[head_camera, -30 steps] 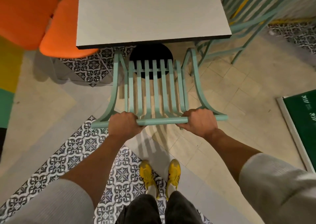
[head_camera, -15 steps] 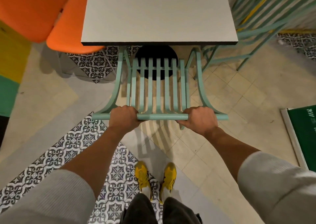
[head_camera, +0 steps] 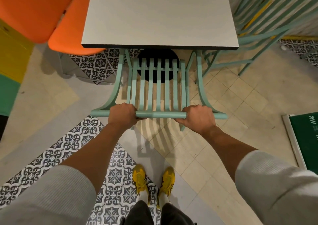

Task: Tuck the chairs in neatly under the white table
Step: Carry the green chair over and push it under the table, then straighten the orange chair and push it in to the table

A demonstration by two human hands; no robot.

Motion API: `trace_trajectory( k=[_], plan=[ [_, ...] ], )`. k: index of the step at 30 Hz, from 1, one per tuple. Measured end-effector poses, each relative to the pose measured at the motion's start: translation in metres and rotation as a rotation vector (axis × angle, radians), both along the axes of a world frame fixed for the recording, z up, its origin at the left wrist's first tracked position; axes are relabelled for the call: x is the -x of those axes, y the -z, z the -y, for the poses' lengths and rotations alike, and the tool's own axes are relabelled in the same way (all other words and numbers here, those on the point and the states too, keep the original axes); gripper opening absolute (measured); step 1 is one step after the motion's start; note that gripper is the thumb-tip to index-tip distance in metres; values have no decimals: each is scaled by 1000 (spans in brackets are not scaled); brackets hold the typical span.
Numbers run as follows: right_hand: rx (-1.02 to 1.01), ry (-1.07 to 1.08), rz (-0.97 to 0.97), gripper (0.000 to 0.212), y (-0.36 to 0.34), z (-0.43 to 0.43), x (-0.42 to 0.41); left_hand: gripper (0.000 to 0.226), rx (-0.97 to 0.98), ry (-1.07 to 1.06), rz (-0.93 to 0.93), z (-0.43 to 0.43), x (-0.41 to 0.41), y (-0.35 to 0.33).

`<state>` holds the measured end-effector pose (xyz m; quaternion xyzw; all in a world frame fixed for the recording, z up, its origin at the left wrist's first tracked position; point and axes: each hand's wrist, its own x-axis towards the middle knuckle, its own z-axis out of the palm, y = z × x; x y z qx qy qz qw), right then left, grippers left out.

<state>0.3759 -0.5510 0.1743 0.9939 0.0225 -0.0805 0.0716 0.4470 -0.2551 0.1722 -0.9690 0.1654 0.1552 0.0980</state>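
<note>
A mint-green slatted chair (head_camera: 158, 87) stands in front of me, its front part hidden under the near edge of the white table (head_camera: 160, 18). My left hand (head_camera: 122, 115) is closed around the chair's top rail left of centre. Right of centre, my right hand (head_camera: 197, 119) grips the same rail. The table's black round base (head_camera: 156, 59) shows through the seat slats.
An orange padded chair (head_camera: 72, 28) sits at the table's left side. Mint-green metal frames (head_camera: 258, 27) crowd the right of the table. A green board with a white frame (head_camera: 304, 142) lies on the floor at right. My yellow shoes (head_camera: 154, 183) stand behind the chair.
The chair has slid forward, further under the table, with both hands still on its top rail. I have stepped forward with it.
</note>
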Motion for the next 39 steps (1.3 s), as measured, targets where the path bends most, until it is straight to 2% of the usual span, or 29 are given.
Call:
trace_trajectory(
  k=[4,6,12,17,20,23,25,28,31,33,36,39],
  plan=[
    [-47,48,-56,60,-6,-6,4,43,98,-13,2,-3,6,-7],
    [-86,86,-101,56,-13,-10,8,39,166,-51,-7,-8,14,-14],
    [-223,101,-376,75,-55,-16,14,66,236,-41,-72,-28,48,-47],
    [-180,53,-421,84,-85,-34,27,81,307,-117,-197,-35,82,-89],
    [-189,59,-416,88,-95,-47,36,57,297,-205,-253,-40,106,-105],
    [-281,62,-370,75,-102,-63,45,41,306,-297,-436,-50,130,-111],
    [-312,11,-334,63,-108,-78,48,40,306,-330,-472,-65,140,-114],
    [-341,-106,-341,54,-121,-104,38,47,302,-407,-419,-97,139,-126],
    [-350,-205,-375,57,-139,-139,14,63,321,-408,-298,-130,125,-140],
    [-337,-240,-423,72,-154,-169,-6,82,333,-414,-238,-154,115,-152],
    [-317,-296,-557,104,-181,-213,-37,105,302,-398,-250,-189,96,-168],
    [-323,-327,-626,119,-200,-265,-71,117,276,-416,-262,-232,77,-177]
  ],
)
